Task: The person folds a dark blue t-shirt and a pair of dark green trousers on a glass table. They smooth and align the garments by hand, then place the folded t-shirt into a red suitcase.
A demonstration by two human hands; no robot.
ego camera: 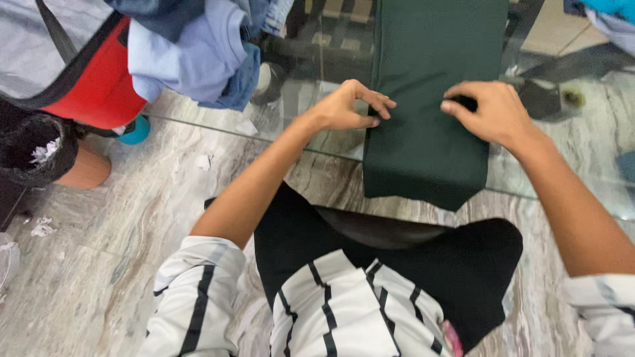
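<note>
Green folded cloth (430, 99) pinched by left hand (344, 106) and right hand (493, 112)

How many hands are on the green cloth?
2. The left hand rests on the left edge of the dark green cloth; the right hand pinches it near the right edge. No other hands show.

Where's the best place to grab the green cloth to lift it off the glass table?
Probably the near end of the green cloth, which overhangs the glass table edge toward the person. Come from below and in front, pinching both near corners; the rest lies flat under the left hand and right hand.
</note>
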